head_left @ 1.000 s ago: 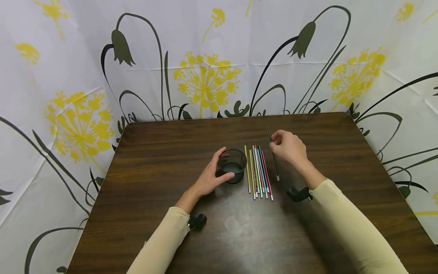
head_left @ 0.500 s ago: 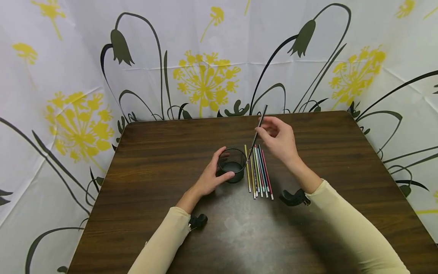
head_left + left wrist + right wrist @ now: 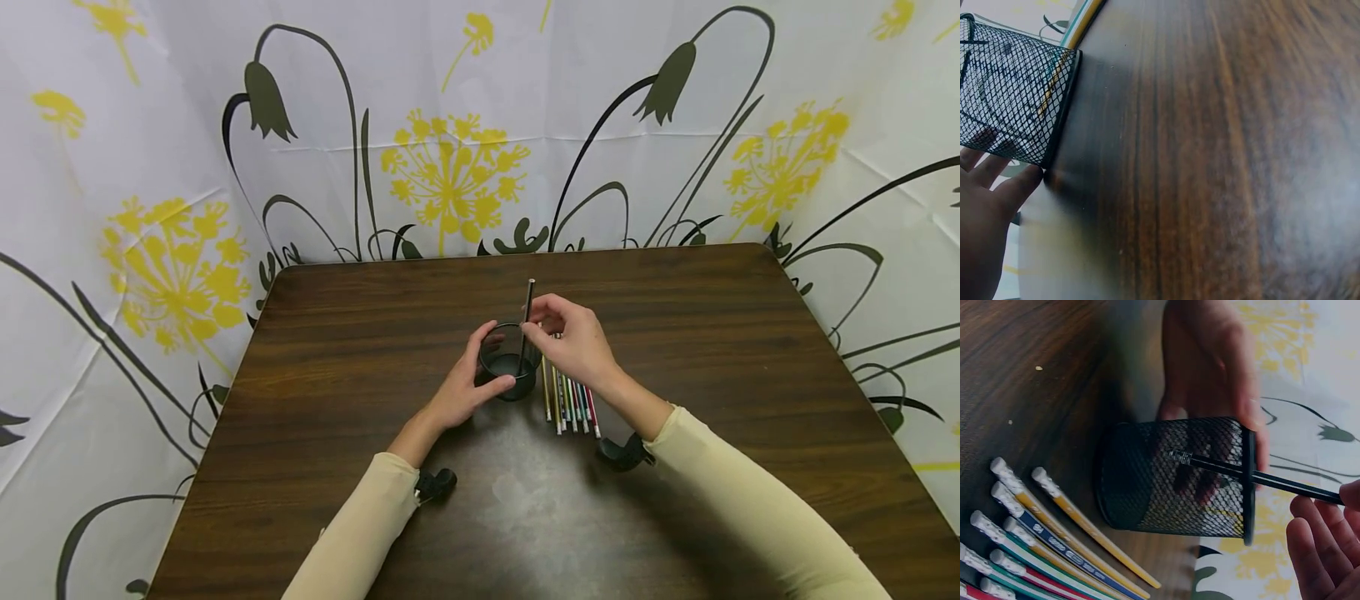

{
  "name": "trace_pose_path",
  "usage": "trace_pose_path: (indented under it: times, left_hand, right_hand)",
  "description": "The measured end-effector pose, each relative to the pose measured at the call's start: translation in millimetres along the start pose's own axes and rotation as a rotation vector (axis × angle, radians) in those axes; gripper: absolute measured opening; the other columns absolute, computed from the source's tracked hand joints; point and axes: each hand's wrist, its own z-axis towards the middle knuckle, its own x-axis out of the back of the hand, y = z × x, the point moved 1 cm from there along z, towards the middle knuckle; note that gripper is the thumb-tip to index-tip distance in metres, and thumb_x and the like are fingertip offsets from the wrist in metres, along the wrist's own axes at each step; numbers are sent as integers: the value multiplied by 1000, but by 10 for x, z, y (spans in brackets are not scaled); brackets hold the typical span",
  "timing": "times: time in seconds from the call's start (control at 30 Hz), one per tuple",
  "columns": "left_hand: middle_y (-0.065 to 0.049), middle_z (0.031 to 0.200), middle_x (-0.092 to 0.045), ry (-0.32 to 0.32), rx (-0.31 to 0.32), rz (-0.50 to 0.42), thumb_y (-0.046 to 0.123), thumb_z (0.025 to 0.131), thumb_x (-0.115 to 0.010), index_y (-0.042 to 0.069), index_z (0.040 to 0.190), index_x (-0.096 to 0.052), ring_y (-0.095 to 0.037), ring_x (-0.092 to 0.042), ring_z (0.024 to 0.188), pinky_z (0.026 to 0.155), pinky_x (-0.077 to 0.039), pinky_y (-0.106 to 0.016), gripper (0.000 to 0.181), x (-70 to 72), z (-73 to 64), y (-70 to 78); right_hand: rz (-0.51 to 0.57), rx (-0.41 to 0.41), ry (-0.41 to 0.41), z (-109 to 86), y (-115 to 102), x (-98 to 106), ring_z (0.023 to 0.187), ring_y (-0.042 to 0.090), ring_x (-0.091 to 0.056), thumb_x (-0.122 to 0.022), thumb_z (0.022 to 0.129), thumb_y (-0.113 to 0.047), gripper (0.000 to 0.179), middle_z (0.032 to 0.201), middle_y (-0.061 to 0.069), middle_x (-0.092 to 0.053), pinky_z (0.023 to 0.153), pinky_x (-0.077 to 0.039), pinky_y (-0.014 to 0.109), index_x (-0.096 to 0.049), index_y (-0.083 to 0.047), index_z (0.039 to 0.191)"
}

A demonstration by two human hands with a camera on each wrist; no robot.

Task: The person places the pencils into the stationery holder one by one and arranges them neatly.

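A black mesh pencil cup (image 3: 516, 392) stands upright on the table, and my left hand (image 3: 457, 392) holds it, thumb on the near side and fingers round the far side. My right hand (image 3: 576, 340) pinches a black pencil (image 3: 529, 298) over the cup. In the right wrist view, the pencil's silver eraser end shows through the mesh (image 3: 1210, 506), inside the cup and above its base. Right of the cup lies a row of several coloured pencils (image 3: 568, 407), partly hidden under my right hand; their eraser ends (image 3: 1041, 475) point toward me.
The brown wood-grain table (image 3: 360, 333) has its far edge against a white curtain (image 3: 585, 100) printed with yellow and grey flowers. A black wrist camera (image 3: 624, 454) hangs below my right wrist, another (image 3: 437, 483) beside my left.
My right hand has lifted the black pencil off the table right of the row, turned its eraser end down, and carried it left into the cup. My left hand has stayed on the cup.
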Motion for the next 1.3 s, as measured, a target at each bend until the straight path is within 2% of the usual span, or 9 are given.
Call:
trace_pose_path:
  times: [0.2, 0.43, 0.57, 0.63, 0.67, 0.8, 0.83, 1.3]
  left_hand:
    - [-34, 147, -32, -10, -8, -12, 2, 91, -65, -3, 152, -13, -50, -31, 135, 104, -30, -65, 80, -8, 8, 8]
    - [-28, 148, -33, -20, 2, -16, 3, 92, -65, 0, 153, -13, -47, -34, 134, 106, -30, -62, 80, 12, 7, 7]
    - [-27, 149, -32, -23, 14, -17, 5, 93, -65, 2, 154, -13, -47, -36, 134, 106, -30, -62, 81, 16, 6, 16]
    - [-27, 149, -32, -22, 17, -21, 5, 93, -65, 3, 154, -13, -48, -36, 133, 106, -30, -63, 81, 12, 8, 18]
    - [-27, 149, -32, -23, 19, -21, 5, 93, -65, 3, 154, -13, -48, -36, 133, 105, -30, -63, 81, 10, 7, 19]
    - [-26, 149, -33, -22, 22, -16, 4, 92, -66, 0, 153, -12, -49, -36, 133, 105, -30, -63, 82, -2, 5, 10]
    - [-26, 149, -33, -23, 23, -11, 5, 92, -66, -1, 153, -12, -49, -36, 133, 105, -30, -63, 82, -2, 2, 9]
    - [-25, 149, -32, -20, 43, -18, 7, 94, -65, 6, 155, -12, -47, -34, 135, 106, -30, -63, 80, 15, -2, 18]
  right_hand:
    - [-49, 21, -64, -39, 26, -77, 75, 13, -68, -70, 91, -11, 16, 95, 3, -70, 62, -54, 32, -67, -5, 105]
    - [-108, 20, -142, -35, 72, -153, 76, 12, -68, -70, 91, -14, 15, 94, 1, -70, 67, -55, 34, -68, -7, 104]
    - [-171, 33, -149, -23, 90, -177, 76, 12, -69, -70, 91, -17, 13, 90, -1, -71, 91, -46, 47, -69, -11, 103]
    - [-189, 30, -147, -16, 98, -183, 76, 12, -69, -70, 91, -17, 13, 90, -1, -72, 92, -45, 48, -69, -12, 103]
    - [-195, 27, -144, -12, 103, -187, 77, 12, -69, -70, 91, -18, 13, 91, -1, -72, 92, -45, 48, -69, -12, 103]
    - [-199, -11, -125, 8, 118, -201, 75, 14, -69, -71, 90, -18, 15, 92, 0, -71, 68, -55, 36, -69, -11, 104]
    - [-205, -21, -116, 16, 121, -207, 75, 14, -68, -71, 90, -18, 15, 92, 0, -71, 66, -55, 35, -69, -11, 103]
    - [-330, -90, -28, 167, 142, -299, 71, 13, -66, -75, 88, -20, 19, 83, 1, -71, 64, -54, 33, -71, -7, 101]
